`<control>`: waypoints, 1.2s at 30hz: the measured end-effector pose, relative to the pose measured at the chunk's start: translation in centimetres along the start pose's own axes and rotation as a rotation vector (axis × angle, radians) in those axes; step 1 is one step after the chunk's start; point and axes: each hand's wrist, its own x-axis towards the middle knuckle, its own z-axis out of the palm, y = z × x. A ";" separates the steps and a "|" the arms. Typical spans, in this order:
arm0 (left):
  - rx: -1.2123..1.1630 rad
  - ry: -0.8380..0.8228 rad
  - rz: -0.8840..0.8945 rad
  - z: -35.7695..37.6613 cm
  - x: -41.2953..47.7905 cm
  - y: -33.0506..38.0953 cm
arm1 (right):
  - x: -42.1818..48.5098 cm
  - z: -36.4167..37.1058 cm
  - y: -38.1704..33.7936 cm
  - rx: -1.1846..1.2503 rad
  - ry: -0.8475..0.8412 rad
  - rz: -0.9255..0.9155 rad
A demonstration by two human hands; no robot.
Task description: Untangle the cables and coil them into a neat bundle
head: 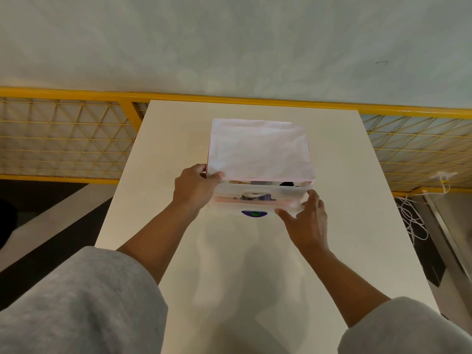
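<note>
A small pink box (259,149) with a white paper-covered top stands in the middle of the white table (163,154). Its clear drawer (283,194) is pulled slightly out toward me, with a white roll and dark items blurred inside. My left hand (195,186) grips the box's near left corner, thumb on top. My right hand (305,221) touches the drawer's front right corner with spread fingers. No cable shows on the table.
A purple and green round mark (254,214) lies on the table just under the drawer front. A yellow wire fence (66,134) runs behind the table. White cables (412,218) lie tangled on the floor at the right.
</note>
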 end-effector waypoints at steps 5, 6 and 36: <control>-0.014 -0.008 -0.004 -0.1 0.0 0.1 | 1.2 -0.1 -0.3 0.042 -0.028 0.068; -0.015 -0.011 -0.005 -0.2 0.0 0.1 | 1.4 -0.2 -0.5 0.047 -0.037 0.078; 0.045 0.004 -0.054 -0.3 0.1 -0.7 | 2.8 -1.1 -0.3 -0.073 -0.146 0.104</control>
